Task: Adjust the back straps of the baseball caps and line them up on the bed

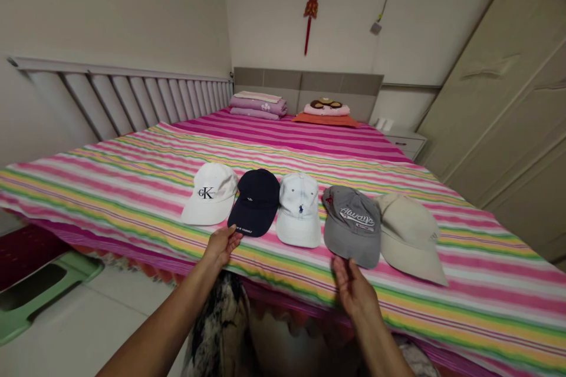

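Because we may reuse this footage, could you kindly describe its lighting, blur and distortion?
In the head view, the light is soft and even, without harsh glare; the wide lens bows the pale slatted bed rail and stretches the pink-and-yellow striped bedspread toward the edges; the right hand looks slightly soft.

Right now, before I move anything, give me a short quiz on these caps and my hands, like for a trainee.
1. What color is the cap that the left hand touches?
2. True or false: the right hand is holding the white cap with black letters.
3. How many caps lie in the row on the striped bedspread?

Key:
1. Navy: the navy cap.
2. False: it is nearest the gray cap.
3. Five.
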The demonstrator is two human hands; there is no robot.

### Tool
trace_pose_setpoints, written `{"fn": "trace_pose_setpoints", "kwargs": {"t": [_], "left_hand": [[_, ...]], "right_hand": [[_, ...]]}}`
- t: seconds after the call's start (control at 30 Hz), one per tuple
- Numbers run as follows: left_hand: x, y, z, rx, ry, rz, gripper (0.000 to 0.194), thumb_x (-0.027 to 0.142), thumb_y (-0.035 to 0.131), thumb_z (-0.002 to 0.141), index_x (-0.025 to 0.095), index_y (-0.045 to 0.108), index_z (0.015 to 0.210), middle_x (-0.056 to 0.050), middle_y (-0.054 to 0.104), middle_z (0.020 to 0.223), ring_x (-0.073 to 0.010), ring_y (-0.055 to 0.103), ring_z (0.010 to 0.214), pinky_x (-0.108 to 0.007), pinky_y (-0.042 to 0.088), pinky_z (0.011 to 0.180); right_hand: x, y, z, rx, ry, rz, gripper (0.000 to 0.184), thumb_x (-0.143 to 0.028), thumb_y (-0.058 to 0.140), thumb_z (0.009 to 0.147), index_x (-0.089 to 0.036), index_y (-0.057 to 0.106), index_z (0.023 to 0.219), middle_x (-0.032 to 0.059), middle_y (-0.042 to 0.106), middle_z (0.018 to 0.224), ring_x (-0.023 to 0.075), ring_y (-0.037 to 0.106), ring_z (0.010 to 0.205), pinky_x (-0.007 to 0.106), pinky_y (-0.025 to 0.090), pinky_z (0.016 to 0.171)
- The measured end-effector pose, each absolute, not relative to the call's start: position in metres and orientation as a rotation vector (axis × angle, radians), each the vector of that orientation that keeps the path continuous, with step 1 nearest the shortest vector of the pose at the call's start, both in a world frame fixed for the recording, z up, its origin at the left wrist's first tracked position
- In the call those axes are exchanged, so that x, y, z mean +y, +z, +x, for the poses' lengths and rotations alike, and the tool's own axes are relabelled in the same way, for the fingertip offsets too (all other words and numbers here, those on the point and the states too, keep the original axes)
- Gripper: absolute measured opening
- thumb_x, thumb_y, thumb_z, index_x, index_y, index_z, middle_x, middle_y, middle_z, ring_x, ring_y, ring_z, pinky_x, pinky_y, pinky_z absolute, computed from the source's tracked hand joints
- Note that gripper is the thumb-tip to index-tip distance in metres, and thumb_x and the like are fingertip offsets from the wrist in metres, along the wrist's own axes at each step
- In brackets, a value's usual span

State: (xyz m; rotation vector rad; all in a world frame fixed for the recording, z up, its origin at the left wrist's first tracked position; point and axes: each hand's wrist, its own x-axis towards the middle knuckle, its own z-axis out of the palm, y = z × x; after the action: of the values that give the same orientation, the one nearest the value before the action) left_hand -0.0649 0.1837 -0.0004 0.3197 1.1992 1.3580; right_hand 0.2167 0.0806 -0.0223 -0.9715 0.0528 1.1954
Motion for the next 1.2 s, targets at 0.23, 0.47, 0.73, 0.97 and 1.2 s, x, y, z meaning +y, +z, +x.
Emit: {"fn": "trace_pose_setpoints", "kwargs": {"t": [0.23,0.47,0.73,0.97,1.2], "left_hand": [[0.180,0.001,-0.062,1.194,1.369,0.344,0.014,0.003,0.057,0.072,0.013,0.049,0.065,0.001,0.055,0.045,-0.0102,0.057,0.040,-0.017,0.046,0.040],[0.179,0.000,-0.059,1.183,1.379,0.363,0.014,0.004,0.055,0.073,0.014,0.048,0.067,0.001,0.054,0.044,-0.0102,0.057,0.040,-0.017,0.046,0.041],[0.173,-0.003,-0.039,1.145,1.336,0.415,0.016,0.007,0.056,0.073,0.014,0.045,0.064,0.000,0.055,0.046,-0.0109,0.058,0.043,-0.019,0.048,0.046],[0.167,0.001,-0.054,1.177,1.291,0.478,0.018,0.015,0.066,0.066,0.011,0.050,0.059,-0.004,0.056,0.046,-0.0116,0.052,0.035,-0.019,0.040,0.033],[0.184,0.010,-0.096,1.309,1.597,0.271,0.018,0.018,0.049,0.082,0.013,0.046,0.065,0.000,0.055,0.049,-0.0083,0.056,0.043,-0.018,0.048,0.046]], "right_hand": [[0.098,0.001,0.172,0.051,1.479,-0.989,0.009,-0.013,0.055,0.081,-0.009,0.055,0.072,0.0048,0.064,0.058,0.0108,0.062,0.049,0.018,0.052,0.044],[0.131,-0.002,0.163,0.170,1.433,-0.948,0.007,-0.015,0.051,0.085,-0.010,0.056,0.086,-0.0017,0.059,0.073,0.0062,0.056,0.055,0.017,0.048,0.046],[0.117,-0.008,0.159,0.200,1.361,-0.901,0.007,-0.009,0.050,0.084,-0.010,0.056,0.081,-0.0018,0.059,0.072,0.0075,0.059,0.060,0.019,0.051,0.051],[0.110,-0.012,0.160,0.168,1.350,-0.907,0.015,-0.007,0.051,0.082,-0.011,0.053,0.068,-0.0021,0.062,0.065,0.0075,0.062,0.059,0.018,0.053,0.054],[0.089,-0.007,0.169,0.126,1.403,-0.928,0.012,-0.004,0.052,0.079,-0.012,0.056,0.072,0.0021,0.067,0.061,0.0083,0.065,0.054,0.015,0.055,0.055]]}}
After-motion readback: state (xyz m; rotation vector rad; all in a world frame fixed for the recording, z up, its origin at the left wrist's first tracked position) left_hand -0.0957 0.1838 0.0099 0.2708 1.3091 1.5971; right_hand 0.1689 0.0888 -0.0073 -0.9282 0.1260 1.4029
